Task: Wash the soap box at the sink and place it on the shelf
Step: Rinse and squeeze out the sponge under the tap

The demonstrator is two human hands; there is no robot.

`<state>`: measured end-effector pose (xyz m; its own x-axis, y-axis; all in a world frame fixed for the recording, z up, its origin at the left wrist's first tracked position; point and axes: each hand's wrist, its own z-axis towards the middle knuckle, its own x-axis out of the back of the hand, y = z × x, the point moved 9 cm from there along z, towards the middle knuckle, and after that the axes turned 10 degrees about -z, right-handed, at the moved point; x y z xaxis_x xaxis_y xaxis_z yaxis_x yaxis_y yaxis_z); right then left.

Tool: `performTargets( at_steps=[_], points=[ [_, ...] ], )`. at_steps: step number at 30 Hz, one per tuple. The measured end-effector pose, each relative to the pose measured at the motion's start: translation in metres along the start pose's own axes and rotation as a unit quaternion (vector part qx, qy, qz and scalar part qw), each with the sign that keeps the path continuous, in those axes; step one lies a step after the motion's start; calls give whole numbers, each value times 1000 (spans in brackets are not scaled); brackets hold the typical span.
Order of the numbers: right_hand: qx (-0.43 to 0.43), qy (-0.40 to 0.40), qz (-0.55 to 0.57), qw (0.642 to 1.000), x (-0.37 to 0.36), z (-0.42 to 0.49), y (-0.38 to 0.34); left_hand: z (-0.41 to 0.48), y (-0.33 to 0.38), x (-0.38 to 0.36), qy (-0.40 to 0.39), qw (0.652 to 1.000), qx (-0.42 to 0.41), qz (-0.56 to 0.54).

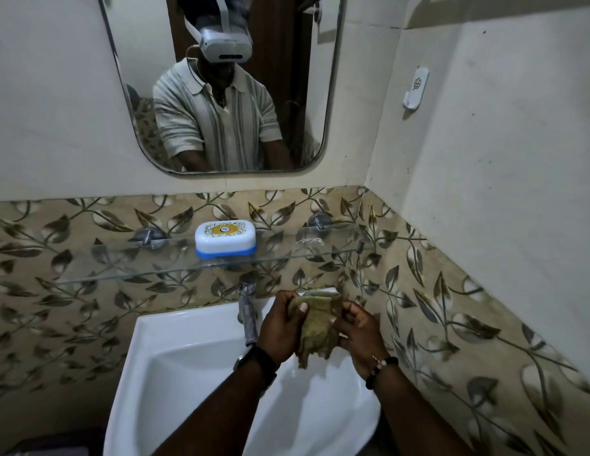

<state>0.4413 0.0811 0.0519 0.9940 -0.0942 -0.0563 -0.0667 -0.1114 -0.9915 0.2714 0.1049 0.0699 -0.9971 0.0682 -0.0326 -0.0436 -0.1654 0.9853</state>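
Note:
The soap box (225, 238), white with a blue base and a yellow printed lid, sits closed on the glass shelf (129, 269) above the sink (175, 363). Both hands are over the right side of the basin, well below the box. My left hand (282, 327) and my right hand (356, 330) each pinch an edge of an olive-green cloth (316, 327) that hangs between them. The chrome tap (247, 311) stands just left of my left hand; no water is seen running.
A mirror (221, 83) hangs above the shelf and reflects a person in a striped shirt. A white wall hook (416, 88) is fixed on the right wall. Leaf-patterned tiles surround the sink, and the right wall runs close beside my right arm.

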Motion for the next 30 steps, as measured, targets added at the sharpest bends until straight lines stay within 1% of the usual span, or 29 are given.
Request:
performTargets(
  at_steps=[2,4,7,8,10,12,14,15,19,23,26,30],
  points=[
    [2,-14,-18,1000,-9,-6,0,-1,4,2,21,1000,5,-8],
    [-1,-38,-59,998,-17,-10,2,-1,6,3,23,1000,6,-4],
    [-4,-34,-70,997,-13,-11,3,-4,8,12,53,999,3,11],
    [1,-32,-66,997,-11,-12,1,-6,8,15,64,998,6,0],
    [10,-33,-53,998,-11,-13,-4,-10,4,17,80,995,28,-54],
    [5,-29,-31,999,-11,-14,-4,-14,-5,19,86,986,74,-124],
    [-6,-12,-12,1000,-7,-16,-3,-17,-12,14,53,972,116,-197],
    [-10,-3,-9,1000,-6,-16,-2,-17,-14,14,39,969,121,-211],
    [15,31,-6,999,-7,-12,-4,-20,-10,24,39,974,97,-202],
    [76,54,-11,996,-33,-8,-13,-25,1,51,81,972,73,-209],
    [110,32,-40,993,-73,-8,-20,-39,17,90,124,970,33,-206],
    [141,-26,-80,986,-151,-15,-26,-73,30,164,215,953,-2,-212]
  ],
)
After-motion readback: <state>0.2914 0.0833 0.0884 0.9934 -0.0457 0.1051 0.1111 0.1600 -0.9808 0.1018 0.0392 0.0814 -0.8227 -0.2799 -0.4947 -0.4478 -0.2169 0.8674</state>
